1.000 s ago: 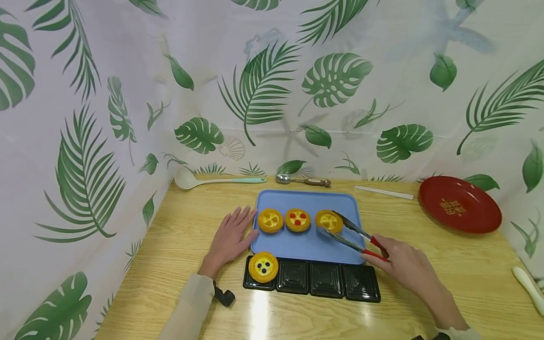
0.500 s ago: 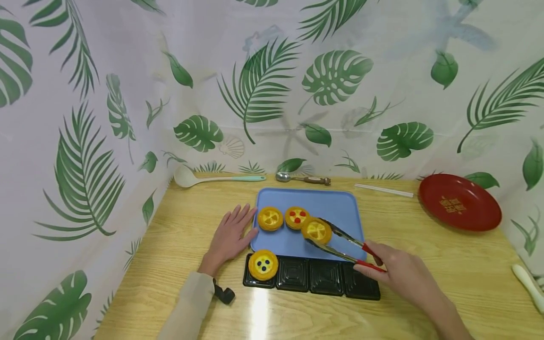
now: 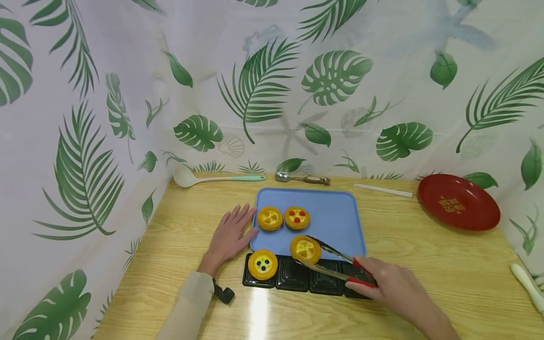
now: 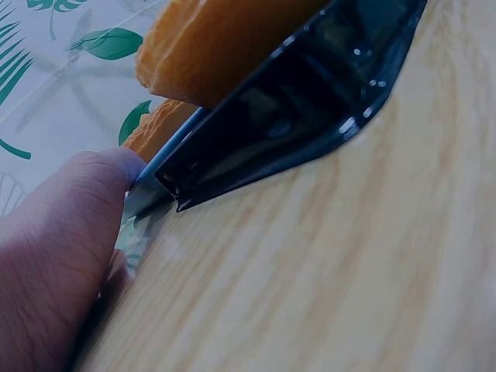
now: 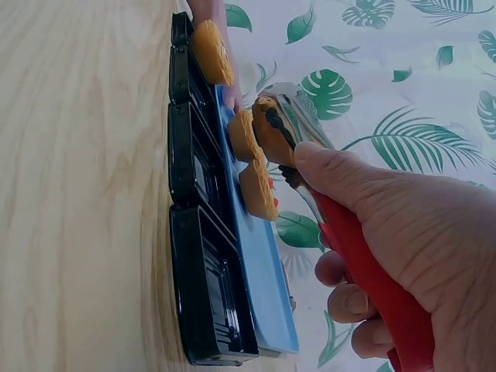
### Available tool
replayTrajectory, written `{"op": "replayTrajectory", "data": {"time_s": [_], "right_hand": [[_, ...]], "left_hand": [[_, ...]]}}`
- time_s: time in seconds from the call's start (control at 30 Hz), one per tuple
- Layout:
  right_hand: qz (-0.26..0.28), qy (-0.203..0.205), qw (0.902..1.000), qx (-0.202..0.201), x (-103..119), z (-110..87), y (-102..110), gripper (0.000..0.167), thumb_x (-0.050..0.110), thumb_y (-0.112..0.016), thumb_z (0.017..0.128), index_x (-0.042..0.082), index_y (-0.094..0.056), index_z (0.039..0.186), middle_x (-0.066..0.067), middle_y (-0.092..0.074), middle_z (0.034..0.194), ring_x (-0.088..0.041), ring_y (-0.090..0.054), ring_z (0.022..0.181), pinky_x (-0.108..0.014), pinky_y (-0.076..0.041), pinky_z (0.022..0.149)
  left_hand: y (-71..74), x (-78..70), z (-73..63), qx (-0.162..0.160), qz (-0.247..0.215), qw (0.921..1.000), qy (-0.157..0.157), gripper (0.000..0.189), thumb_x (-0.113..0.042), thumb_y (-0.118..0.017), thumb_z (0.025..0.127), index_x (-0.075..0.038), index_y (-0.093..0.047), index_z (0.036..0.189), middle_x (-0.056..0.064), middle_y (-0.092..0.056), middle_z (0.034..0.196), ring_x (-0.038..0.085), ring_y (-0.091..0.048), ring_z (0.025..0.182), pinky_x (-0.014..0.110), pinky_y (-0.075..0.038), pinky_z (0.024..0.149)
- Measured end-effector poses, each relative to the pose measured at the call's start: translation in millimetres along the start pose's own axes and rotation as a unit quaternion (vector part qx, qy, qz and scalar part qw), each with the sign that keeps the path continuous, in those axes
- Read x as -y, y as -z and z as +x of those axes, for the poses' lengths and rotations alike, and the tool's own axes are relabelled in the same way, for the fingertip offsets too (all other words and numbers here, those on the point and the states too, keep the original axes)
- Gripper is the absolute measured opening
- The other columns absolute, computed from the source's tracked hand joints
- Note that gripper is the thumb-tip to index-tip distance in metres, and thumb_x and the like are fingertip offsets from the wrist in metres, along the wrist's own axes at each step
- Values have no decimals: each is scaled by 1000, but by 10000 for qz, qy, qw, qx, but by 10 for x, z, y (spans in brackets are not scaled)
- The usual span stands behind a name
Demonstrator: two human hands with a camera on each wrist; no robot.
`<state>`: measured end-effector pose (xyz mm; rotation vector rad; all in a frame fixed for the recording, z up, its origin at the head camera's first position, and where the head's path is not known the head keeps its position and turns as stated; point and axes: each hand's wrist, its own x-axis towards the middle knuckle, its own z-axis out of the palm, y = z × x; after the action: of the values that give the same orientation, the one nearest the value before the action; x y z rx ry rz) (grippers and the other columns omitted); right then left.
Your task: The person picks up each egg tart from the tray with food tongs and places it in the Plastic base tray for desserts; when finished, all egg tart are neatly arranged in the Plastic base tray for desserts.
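My right hand [image 3: 393,285] grips red-handled metal tongs [image 3: 327,271]. Between the tong tips is an egg tart with yellow wedge topping [image 3: 306,250], held above the near edge of the blue tray [image 3: 331,208] and the black tray's second compartment. My left hand [image 3: 229,236] lies flat with spread fingers at the tray's left edge. A second wedge-topped tart [image 3: 269,218] and a tart with red dots [image 3: 297,217] sit on the blue tray. In the black four-part tray [image 3: 292,275], the leftmost compartment bears a tart with dark blue dots [image 3: 262,265].
Behind the blue tray lie a ladle [image 3: 212,179], a spoon [image 3: 302,179] and white chopsticks [image 3: 383,190]. A red oval plate [image 3: 459,203] stands at the back right. A pale handle [image 3: 527,285] shows at the right edge.
The tongs have lifted the rightmost tart off the blue tray and carried it left and nearer, over the black tray's edge. My left hand has stayed in place.
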<state>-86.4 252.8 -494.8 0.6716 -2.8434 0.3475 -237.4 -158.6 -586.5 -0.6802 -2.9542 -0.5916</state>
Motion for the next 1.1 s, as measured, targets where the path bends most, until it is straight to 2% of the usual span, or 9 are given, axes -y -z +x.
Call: {"op": "replayTrajectory", "data": {"time_s": [0.2,0.27,0.43,0.63,0.73,0.9,1.03,1.1], "right_hand": [[-57,309,9995,-58,93,-16,-43,54,59,-79,86,17,-77,118,3,-79,96,-11,-72,72,-25,-52,51],[29,317,9994,159,134,-12,-47,54,61,-76,88,16,-76,119,6,-77,92,-7,-67,67,-24,-50,50],[213,202,9966,775,215,12,-71,58,63,-70,92,14,-75,122,5,-75,93,1,-50,61,-22,-42,49],[150,157,9943,1046,233,22,-116,62,65,-70,91,12,-74,125,0,-78,101,1,-49,60,-22,-42,49],[178,140,9939,1077,229,21,-120,65,65,-70,91,11,-74,127,-3,-78,103,-2,-57,61,-23,-47,50],[203,32,9925,1201,230,20,-102,72,70,-68,89,10,-72,130,-6,-78,109,-15,-73,75,-32,-59,60],[240,-61,9917,1258,226,18,-90,75,72,-68,88,11,-71,130,-5,-78,110,-17,-74,81,-35,-60,64],[285,-92,9915,1267,219,13,-84,75,73,-68,88,12,-71,131,-3,-77,108,-13,-71,76,-33,-58,61]], "left_hand": [[-28,25,-9,-22,44,10000,3,69,-60,-37,108,-28,-24,168,0,-21,174,26,-12,162,50,-10,130],[-35,34,-9,-23,67,10000,13,69,-60,-37,108,-28,-24,168,0,-21,174,26,-12,162,50,-11,130],[-40,37,-9,-64,49,10000,-15,69,-59,-39,108,-28,-26,168,1,-23,173,26,-14,161,50,-12,130],[-29,16,-6,-63,14,10000,-29,69,-58,-40,108,-27,-27,168,1,-23,173,27,-14,161,51,-12,130],[-19,5,-3,-58,2,10000,-22,68,-58,-40,108,-27,-27,167,2,-24,173,27,-14,161,50,-12,130],[-6,-7,-3,-54,12,10000,-13,68,-57,-40,108,-27,-26,167,2,-24,173,28,-14,161,50,-11,130],[0,-9,-5,-82,-22,10000,-28,68,-57,-40,108,-26,-27,167,3,-25,173,29,-15,161,51,-12,130],[0,-9,-6,-92,-35,9999,-36,68,-57,-40,108,-26,-27,167,3,-25,173,29,-16,161,51,-13,129]]}}
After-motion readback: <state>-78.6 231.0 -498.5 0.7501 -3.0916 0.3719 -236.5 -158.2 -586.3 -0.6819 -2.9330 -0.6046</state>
